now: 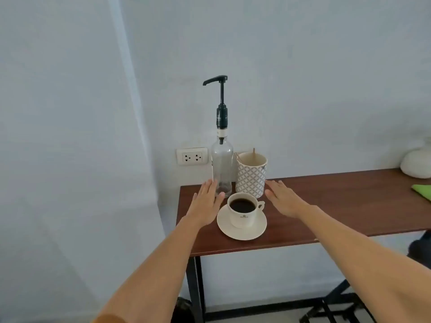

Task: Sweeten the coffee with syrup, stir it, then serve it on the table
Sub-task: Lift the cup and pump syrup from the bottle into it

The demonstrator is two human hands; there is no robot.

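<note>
A white cup [242, 215] of black coffee stands on a white saucer [241, 231] near the left end of the brown table [338, 206]. Behind it a clear glass syrup bottle [222, 164] with a tall dark pump stands upright. Right of the bottle, a patterned mug [251, 176] holds wooden stir sticks [253, 151]. My left hand [206, 203] hovers flat, palm down, left of the cup, in front of the bottle's base. My right hand [284, 201] hovers flat to the right of the cup. Both hold nothing, with fingers extended.
A wall socket [191, 156] is on the wall behind the bottle. At the table's far right lie a white rounded object [416, 163] and a green cloth [422, 191]. The table's black metal legs [199, 285] stand below, close to the wall on the left.
</note>
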